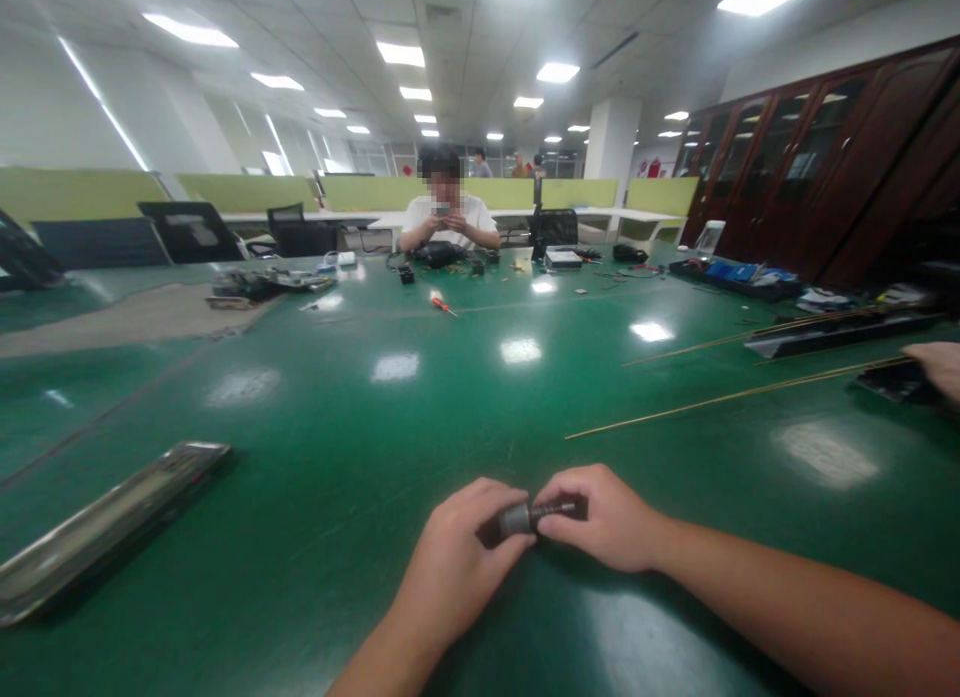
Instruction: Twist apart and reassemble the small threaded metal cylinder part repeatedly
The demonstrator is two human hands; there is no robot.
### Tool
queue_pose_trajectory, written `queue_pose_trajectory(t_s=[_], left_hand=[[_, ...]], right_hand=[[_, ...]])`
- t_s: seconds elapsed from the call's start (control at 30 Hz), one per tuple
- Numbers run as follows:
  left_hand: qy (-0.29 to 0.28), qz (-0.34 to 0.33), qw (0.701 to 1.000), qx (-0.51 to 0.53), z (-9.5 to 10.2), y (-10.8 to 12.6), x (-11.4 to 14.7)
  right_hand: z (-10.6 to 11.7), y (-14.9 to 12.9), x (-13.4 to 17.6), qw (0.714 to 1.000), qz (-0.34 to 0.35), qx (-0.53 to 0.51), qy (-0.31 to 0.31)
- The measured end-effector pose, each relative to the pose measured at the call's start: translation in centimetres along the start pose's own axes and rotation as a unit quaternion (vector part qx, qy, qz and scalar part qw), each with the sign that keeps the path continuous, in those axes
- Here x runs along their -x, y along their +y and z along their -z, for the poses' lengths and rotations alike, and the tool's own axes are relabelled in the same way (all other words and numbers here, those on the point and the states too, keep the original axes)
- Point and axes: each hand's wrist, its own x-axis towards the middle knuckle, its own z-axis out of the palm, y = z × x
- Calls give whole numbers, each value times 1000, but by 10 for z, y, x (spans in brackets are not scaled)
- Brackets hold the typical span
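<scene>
Just above the green tabletop, close in front of me, is a small grey metal cylinder with a dark ribbed shaft sticking out to the right. Thumb and fingers of my left hand are closed around the cylinder. My right hand pinches the shaft side between thumb and fingers. Both hands are almost touching each other. The cylinder's far end is partly hidden by my left hand, and its exact kind is not clear.
A long metal housing lies at left on the green table. Thin brass-coloured rods reach in from the right, near another person's hand. Farther off are a red screwdriver, scattered parts and a seated person.
</scene>
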Motion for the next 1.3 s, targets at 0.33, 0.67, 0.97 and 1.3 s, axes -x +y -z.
queue_pose_trajectory(t_s=[0.33,0.67,0.97,1.3], left_hand=[[3,-2,1000,-4,1,2,1],[5,3,1000,-2,2,2,0],[3,6,1000,-11,2,4,-1],[7,-4,1000,-6,3,4,0]], right_hand=[[0,0,1,1000,4,2,0],[0,0,0,1000,-3,3,-3],[1,-1,1,1000,-9,10,-1],[1,-2,1,1000,-10,11,-2]])
